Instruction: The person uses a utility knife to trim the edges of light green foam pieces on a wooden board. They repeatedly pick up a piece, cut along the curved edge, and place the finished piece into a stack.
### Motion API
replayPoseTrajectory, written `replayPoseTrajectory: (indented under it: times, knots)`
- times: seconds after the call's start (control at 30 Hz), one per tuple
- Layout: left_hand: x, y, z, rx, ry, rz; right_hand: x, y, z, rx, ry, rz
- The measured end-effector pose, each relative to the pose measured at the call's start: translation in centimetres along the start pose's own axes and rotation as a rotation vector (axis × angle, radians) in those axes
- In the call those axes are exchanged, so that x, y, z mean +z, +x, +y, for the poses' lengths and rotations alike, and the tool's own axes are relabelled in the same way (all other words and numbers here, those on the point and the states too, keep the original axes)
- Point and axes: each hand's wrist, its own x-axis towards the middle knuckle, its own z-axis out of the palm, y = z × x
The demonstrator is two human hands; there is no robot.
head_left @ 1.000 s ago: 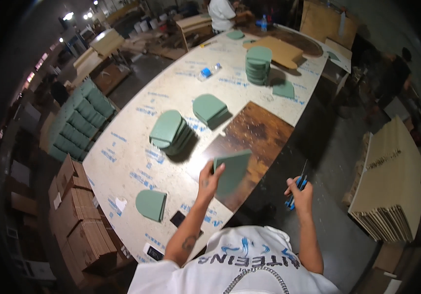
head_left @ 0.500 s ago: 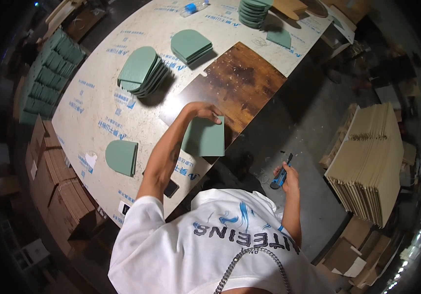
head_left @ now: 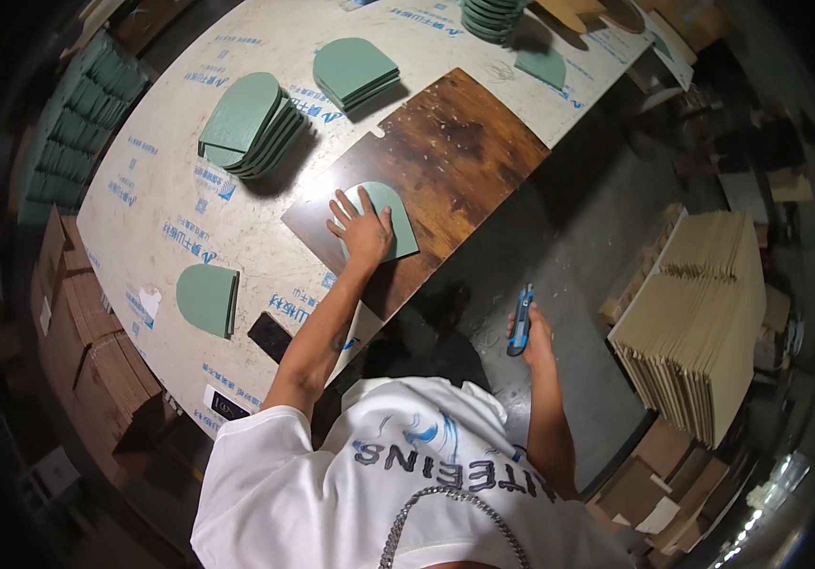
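Observation:
A green panel with one rounded end (head_left: 394, 220) lies flat on a dark brown wood-grain board (head_left: 464, 142) at the table's near edge. My left hand (head_left: 364, 230) rests on that panel with its fingers spread. Off the table to the right, my right hand (head_left: 538, 334) is wrapped round a blue and black utility knife (head_left: 521, 322), held upright over the floor. Stacks of similar green panels stand beyond my left hand: a tall one (head_left: 248, 119) and a shorter one (head_left: 355, 71). A small stack (head_left: 206, 299) sits at the left.
A phone (head_left: 270, 336) lies on the white table (head_left: 156, 237) near my left forearm. Another green stack (head_left: 490, 19) and a green piece (head_left: 542, 66) are at the far end. Flat cardboard sheets (head_left: 697, 313) stand on the right; cardboard (head_left: 109, 332) and green panels (head_left: 75, 123) are piled left.
The green panel, held up at its edge before, now lies flat on the board under my spread left hand. My right hand has shifted slightly left, still holding the utility knife.

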Motion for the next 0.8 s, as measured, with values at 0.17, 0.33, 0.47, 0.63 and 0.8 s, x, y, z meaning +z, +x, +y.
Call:
replayPoseTrajectory:
  times: [0.17, 0.33, 0.47, 0.63, 0.8]
  knots:
    - [0.7, 0.6, 2.3, 0.030, 0.070, -0.004, 4.1, 1.7, 1.1, -0.149, -0.336, -0.106]
    - [1.6, 2.1, 4.5, 0.052, 0.049, 0.021, 8.9, 3.9, 0.8, -0.624, -0.515, -0.108]
    - [2.4, 3.1, 4.6, 0.158, 0.021, 0.150, 10.6, 7.5, 0.7, -0.857, -0.566, 0.139]
    - [1.8, 3.4, 4.4, 0.182, 0.016, 0.190, 14.8, 10.9, -3.4, -0.634, -0.221, 0.184]
    - [1.7, 2.0, 3.9, 0.202, 0.051, 0.151, 15.5, 10.4, -0.6, -0.506, -0.298, 0.066]
